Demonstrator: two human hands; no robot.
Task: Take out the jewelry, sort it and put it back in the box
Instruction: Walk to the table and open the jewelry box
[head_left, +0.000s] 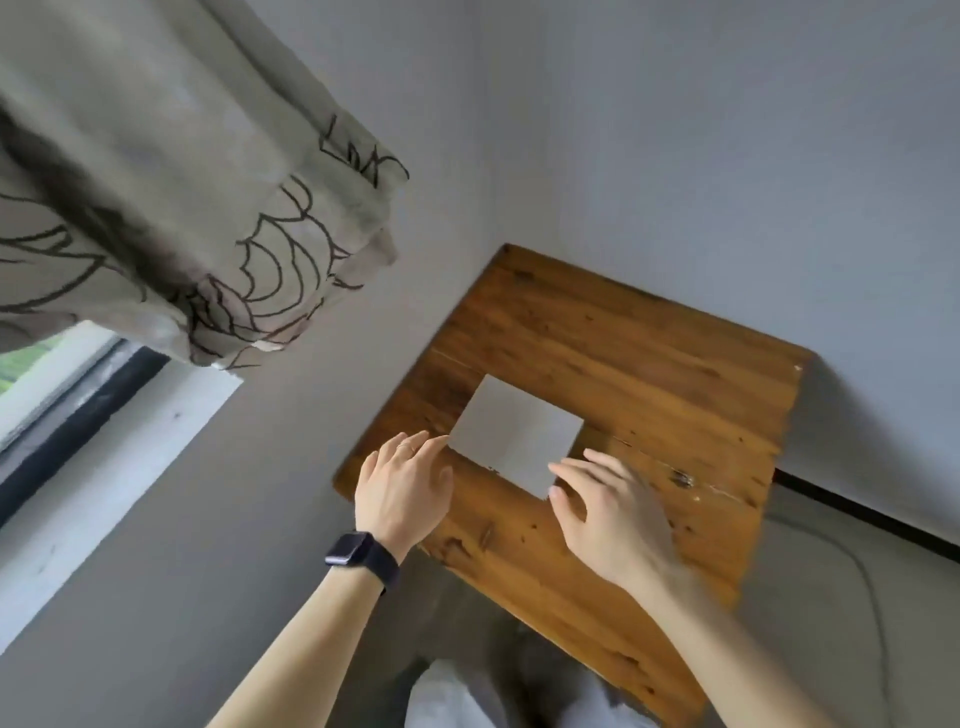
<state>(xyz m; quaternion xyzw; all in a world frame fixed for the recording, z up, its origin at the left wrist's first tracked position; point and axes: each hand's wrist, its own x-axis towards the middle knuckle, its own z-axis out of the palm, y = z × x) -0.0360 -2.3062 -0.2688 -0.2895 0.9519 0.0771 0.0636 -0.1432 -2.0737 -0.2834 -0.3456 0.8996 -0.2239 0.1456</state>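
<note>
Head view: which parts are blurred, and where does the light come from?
In the head view the right hand and the curtain look motion-blurred, while the left hand, the box and the table are fairly sharp; the light is soft daylight, seemingly from the window at left, with no glare; the whole frame is tilted.

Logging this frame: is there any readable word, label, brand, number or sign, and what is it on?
No readable text anywhere in this view.
Grey box: plain top, no print.
Watch: screen dark, no brand visible.
Curtain: black line pattern only; the angular strokes near its edge form no legible letters.
</note>
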